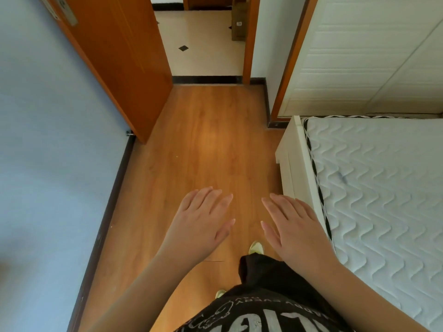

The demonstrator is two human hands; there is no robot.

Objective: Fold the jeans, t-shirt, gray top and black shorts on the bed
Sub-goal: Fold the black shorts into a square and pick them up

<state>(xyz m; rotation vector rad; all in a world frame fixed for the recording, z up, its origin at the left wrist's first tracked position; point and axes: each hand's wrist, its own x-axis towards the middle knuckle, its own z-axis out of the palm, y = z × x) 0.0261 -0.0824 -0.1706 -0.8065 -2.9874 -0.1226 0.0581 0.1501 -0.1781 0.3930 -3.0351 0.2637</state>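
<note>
Wooden floor (206,144) lies under left hand (201,224) and right hand (294,226), fingers straight, holding nothing.

Bed (374,188): bare quilted white mattress in a white frame, right of frame; no task garments visible.

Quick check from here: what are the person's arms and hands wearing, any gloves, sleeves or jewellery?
Nothing visible: left hand and right hand are bare, no gloves, rings or watch. Both forearms show no sleeves. The dark top below them carries pale printed lettering.
</note>
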